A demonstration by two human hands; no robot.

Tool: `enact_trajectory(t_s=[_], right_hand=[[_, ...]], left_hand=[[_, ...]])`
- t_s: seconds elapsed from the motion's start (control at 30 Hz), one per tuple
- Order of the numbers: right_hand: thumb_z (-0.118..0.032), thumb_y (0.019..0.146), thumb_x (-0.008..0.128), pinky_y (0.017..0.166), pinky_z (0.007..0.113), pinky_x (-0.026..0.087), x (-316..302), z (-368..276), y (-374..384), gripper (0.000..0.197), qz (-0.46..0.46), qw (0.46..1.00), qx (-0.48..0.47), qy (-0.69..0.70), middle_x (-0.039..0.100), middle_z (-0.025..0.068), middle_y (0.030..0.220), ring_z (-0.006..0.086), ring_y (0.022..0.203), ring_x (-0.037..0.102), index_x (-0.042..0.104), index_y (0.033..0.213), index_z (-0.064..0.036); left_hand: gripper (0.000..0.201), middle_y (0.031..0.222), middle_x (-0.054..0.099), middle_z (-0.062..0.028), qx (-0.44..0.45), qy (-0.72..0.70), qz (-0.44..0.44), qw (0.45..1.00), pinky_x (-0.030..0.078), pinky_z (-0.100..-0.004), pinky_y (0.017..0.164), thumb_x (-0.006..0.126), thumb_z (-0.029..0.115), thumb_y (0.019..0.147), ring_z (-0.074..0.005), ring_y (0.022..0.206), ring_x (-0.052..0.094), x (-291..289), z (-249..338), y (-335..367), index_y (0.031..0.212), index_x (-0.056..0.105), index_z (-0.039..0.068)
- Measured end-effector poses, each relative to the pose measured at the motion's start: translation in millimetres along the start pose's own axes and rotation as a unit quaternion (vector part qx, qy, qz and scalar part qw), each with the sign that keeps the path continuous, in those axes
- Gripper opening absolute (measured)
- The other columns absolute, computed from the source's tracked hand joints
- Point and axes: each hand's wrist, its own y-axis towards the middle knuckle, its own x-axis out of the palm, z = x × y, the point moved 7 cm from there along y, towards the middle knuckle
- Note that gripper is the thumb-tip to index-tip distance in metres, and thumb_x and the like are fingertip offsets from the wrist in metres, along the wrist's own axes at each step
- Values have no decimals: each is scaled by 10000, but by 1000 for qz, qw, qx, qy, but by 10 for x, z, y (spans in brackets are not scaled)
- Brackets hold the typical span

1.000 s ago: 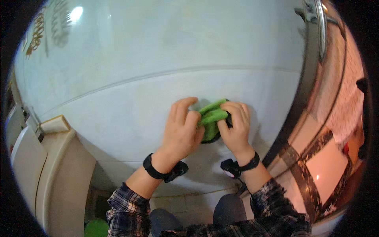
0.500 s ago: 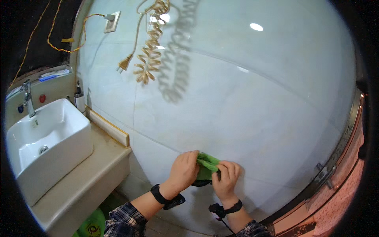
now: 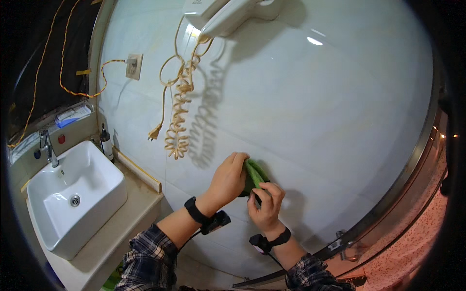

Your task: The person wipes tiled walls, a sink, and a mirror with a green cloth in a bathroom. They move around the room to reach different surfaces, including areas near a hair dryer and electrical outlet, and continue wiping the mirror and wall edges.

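Observation:
A green cloth (image 3: 256,172), folded into a narrow strip, is between my two hands in front of the pale wall. My left hand (image 3: 227,180) grips its left side, with the fingers curled behind it and partly hidden. Pinched at the lower right edge of the cloth is my right hand (image 3: 267,204), its fingertips bent in. Something dark shows below the cloth between the hands; I cannot make out what it is. Both wrists wear black straps with small devices.
A white basin (image 3: 77,194) with a chrome tap (image 3: 48,148) stands on a counter (image 3: 138,194) at the left, beside a dark bottle (image 3: 106,140). A white hair dryer (image 3: 228,17) hangs on the wall with its coiled cord (image 3: 179,116). A metal-edged frame (image 3: 412,179) curves along the right.
The view has shifted upward, bringing the hair dryer in at the top. Both hands and the cloth sit higher in the picture, and the cloth looks narrower.

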Motion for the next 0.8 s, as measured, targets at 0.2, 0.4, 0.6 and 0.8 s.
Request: enact_trajectory(t_s=[0.2,0.4,0.6,0.8], right_hand=[[-27,747,678,930,441,363,-252,307,794,301,-33,996,-1,-86,560,99,1216,306,1143,499,630,1043,-59],[-112,778,713,1002,464,312,-237,689,1227,505,-63,983,52,-163,451,177,1385,341,1278,402,569,1251,-12],[-107,835,672,1056,476,343,-239,502,1446,396,13,976,-21,-215,419,168,1446,317,1333,391,594,1188,53],[-156,794,714,1084,494,334,111,504,1635,536,-64,990,-73,-105,356,195,1484,348,1361,360,545,1286,-26]], left_hand=[[306,1009,626,-243,21,-47,-24,998,489,-448,812,512,-62,839,-440,957,596,-18,487,1037,1139,505,-2],[174,906,621,-232,35,-42,-46,997,488,-447,729,554,-9,873,-439,857,600,20,689,1561,1022,465,8],[72,920,606,-202,98,-3,-15,995,488,-446,739,522,-5,867,-410,851,577,-120,801,1619,940,525,-4],[164,990,596,-208,117,1,20,993,493,-426,809,508,-22,853,-393,917,575,-362,725,1731,999,583,-27]])
